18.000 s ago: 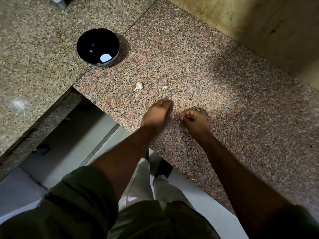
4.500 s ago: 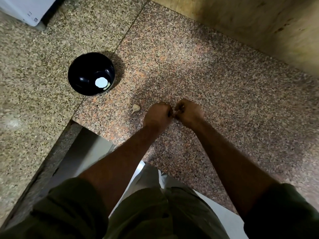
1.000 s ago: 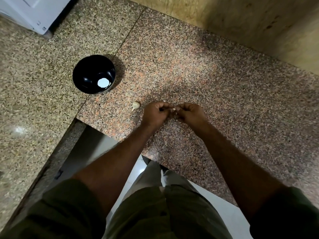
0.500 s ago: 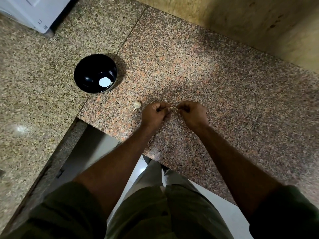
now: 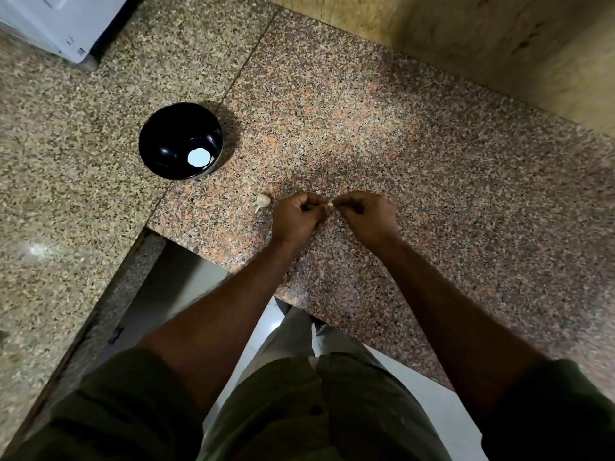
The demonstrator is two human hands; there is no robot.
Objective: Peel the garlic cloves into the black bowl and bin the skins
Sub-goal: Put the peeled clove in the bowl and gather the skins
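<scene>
Between the curled fingertips of the left hand [image 5: 296, 217] and right hand [image 5: 366, 214], both pinch a small pale garlic clove [image 5: 330, 204]; beyond them, leftward, sits the round black bowl [image 5: 156, 141].

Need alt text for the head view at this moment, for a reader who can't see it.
Both hands, left and right, pinch a small garlic clove between their fingertips above a granite counter. An unpeeled clove lies just left of them, and a black bowl stands further left and back.
</scene>
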